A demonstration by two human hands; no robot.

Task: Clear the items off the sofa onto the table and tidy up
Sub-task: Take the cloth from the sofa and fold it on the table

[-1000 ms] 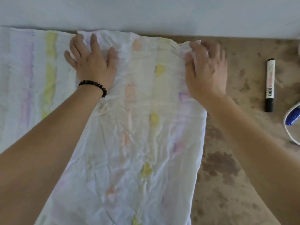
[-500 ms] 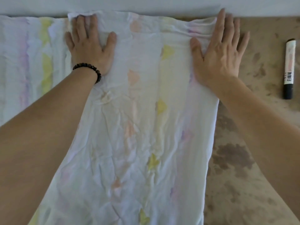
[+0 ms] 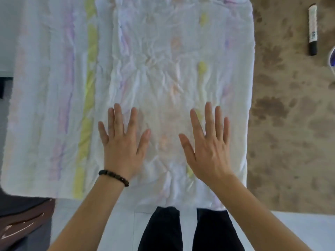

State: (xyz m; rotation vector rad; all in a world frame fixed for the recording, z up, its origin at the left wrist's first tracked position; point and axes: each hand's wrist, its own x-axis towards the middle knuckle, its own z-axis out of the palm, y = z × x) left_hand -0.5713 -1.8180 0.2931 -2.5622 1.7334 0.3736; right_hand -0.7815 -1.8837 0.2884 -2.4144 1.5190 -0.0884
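A thin white cloth [image 3: 163, 60] with pastel yellow, pink and purple stripes lies spread flat over the brown mottled table [image 3: 286, 124]. Its right part is folded over into a double layer. My left hand [image 3: 123, 144], with a black bead bracelet at the wrist, lies palm down on the cloth near its front edge, fingers spread. My right hand [image 3: 208, 145] lies flat beside it, also with fingers spread. Neither hand holds anything.
A white marker [image 3: 312, 29] with a black cap lies on the table at the far right. A blue and white object [image 3: 333, 58] pokes in at the right edge. Dark trouser legs [image 3: 181, 230] show below the table's front edge; a dark brown object [image 3: 25, 220] sits lower left.
Both hands have slid from the cloth's far edge back toward me to its front part, palms flat. The view has tilted down, so the table's front edge and my legs now show.
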